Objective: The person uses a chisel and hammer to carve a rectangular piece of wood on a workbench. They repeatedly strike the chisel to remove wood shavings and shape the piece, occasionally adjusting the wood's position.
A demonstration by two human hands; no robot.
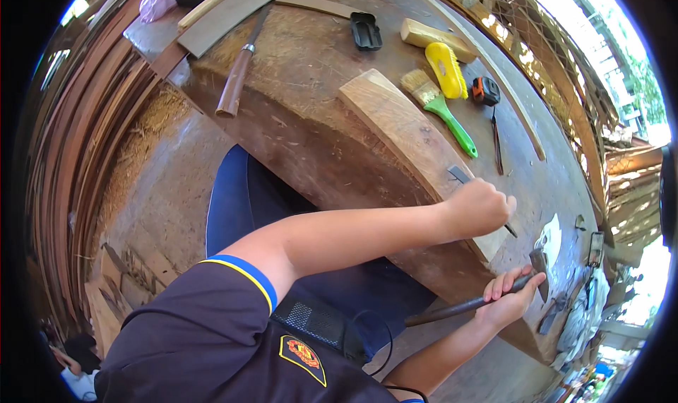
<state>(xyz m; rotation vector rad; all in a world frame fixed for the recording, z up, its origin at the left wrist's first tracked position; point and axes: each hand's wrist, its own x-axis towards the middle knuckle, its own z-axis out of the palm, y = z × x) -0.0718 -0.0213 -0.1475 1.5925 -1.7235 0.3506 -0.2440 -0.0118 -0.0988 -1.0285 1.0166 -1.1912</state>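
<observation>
My left hand [479, 206] is closed around a slim dark metal tool [459, 174] with a flat end, lying over a thick pale wooden board [395, 127] on the workbench [296, 85]. The tool's thin other end pokes out below my fist. My right hand [505, 297] grips the dark handle of a hammer [539, 265] near its head, just off the bench's front edge at the lower right.
A wooden-handled tool [234, 81], black tray [366, 32], yellow brush [446, 69], green-handled paintbrush [448, 120], tape measure [486, 91] and wood strips lie on the bench. Planks [70, 177] line the left. Part of another person [70, 368] shows at lower left.
</observation>
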